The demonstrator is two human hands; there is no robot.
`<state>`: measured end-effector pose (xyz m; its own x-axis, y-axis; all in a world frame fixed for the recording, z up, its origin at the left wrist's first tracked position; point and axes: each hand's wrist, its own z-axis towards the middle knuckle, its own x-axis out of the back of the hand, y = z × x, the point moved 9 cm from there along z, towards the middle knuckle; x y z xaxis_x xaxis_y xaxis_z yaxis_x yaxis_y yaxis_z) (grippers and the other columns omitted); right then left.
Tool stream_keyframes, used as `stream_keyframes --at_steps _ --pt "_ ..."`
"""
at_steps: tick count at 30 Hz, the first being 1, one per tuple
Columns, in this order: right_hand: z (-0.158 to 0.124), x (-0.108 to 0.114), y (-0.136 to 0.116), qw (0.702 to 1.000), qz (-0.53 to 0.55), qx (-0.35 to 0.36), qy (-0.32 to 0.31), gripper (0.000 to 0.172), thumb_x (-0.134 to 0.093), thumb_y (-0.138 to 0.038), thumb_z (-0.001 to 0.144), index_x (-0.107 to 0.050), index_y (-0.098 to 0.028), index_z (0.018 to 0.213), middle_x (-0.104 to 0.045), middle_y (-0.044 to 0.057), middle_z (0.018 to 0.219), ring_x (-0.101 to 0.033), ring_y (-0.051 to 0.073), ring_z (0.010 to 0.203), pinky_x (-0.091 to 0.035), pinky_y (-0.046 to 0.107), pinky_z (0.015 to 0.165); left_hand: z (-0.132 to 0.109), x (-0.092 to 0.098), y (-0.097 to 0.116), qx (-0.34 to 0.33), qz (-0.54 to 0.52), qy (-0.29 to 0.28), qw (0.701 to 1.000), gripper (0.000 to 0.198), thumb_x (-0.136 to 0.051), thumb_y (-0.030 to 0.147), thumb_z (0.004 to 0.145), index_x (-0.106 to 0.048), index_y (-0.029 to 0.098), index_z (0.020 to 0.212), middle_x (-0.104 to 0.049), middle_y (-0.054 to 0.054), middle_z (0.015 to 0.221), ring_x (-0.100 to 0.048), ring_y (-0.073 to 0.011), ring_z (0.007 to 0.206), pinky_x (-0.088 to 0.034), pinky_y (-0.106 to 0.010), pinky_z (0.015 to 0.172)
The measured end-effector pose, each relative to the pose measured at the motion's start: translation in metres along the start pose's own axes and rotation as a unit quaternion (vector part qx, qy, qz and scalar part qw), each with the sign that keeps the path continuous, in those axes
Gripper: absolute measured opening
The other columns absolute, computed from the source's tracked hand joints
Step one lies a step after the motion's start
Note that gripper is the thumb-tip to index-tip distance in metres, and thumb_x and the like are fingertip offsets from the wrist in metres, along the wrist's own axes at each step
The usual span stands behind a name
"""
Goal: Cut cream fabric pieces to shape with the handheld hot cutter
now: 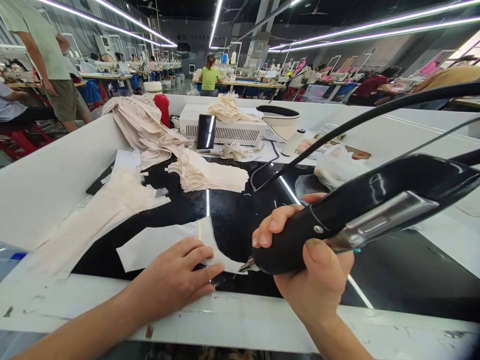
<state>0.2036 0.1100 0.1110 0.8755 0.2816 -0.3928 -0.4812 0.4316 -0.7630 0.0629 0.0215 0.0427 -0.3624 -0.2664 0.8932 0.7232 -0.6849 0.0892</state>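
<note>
My left hand (pixel 180 272) lies flat, fingers stretched out, on a pale cut fabric piece (pixel 157 245) with a curved edge. That piece rests on the black glossy work surface (pixel 232 220). In my right hand (pixel 318 280) is a black corded hand tool (pixel 360 210) with a metal lever along its side; my fingers wrap round its body. Its pointed metal tip (pixel 249 266) is at the right end of the fabric piece; whether it touches the cloth I cannot tell. The tool's exact kind is not clear.
A stack of cream fabric pieces (pixel 213 175) lies farther back, and more cream pieces (pixel 101 215) are at the left. Behind stand a white vented box (pixel 240 131), a phone (pixel 206 132) and a bin (pixel 283 125). A black cable (pixel 337 135) arches across the right. Other people work beyond.
</note>
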Motion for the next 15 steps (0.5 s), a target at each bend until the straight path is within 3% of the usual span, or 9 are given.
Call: stream_keyframes --at_steps 8,12,15 --pt "-0.002 0.0 0.004 1.0 -0.023 -0.006 -0.012 0.037 -0.083 -0.044 0.086 -0.061 -0.032 0.113 -0.064 -0.005 0.077 -0.062 0.015 0.055 -0.053 0.031 0.05 0.0 0.001 -0.002 0.003 -0.01 -0.001 1.0 0.024 -0.059 0.027 0.106 -0.064 0.016 0.127 -0.068 -0.012 0.117 -0.065 -0.0295 0.108 -0.061 -0.045 0.096" --pt "0.001 0.004 0.005 1.0 -0.028 0.002 -0.004 0.041 -0.084 -0.046 0.084 -0.06 -0.031 0.113 -0.065 -0.005 0.077 -0.061 0.015 0.055 -0.053 0.032 0.05 -0.005 0.008 -0.014 0.031 -0.042 0.008 0.999 0.029 -0.044 0.027 0.112 -0.062 0.018 0.133 -0.067 -0.012 0.132 -0.063 -0.0274 0.122 -0.057 -0.043 0.107" --pt "0.006 0.01 0.008 0.999 -0.039 0.006 0.0 0.044 -0.085 -0.048 0.083 -0.059 -0.03 0.115 -0.067 -0.006 0.079 -0.062 0.015 0.056 -0.054 0.032 0.054 -0.012 0.01 -0.025 0.044 -0.053 0.003 0.998 0.029 -0.043 0.023 0.112 -0.064 0.018 0.132 -0.07 -0.01 0.131 -0.064 -0.0248 0.124 -0.055 -0.04 0.11"
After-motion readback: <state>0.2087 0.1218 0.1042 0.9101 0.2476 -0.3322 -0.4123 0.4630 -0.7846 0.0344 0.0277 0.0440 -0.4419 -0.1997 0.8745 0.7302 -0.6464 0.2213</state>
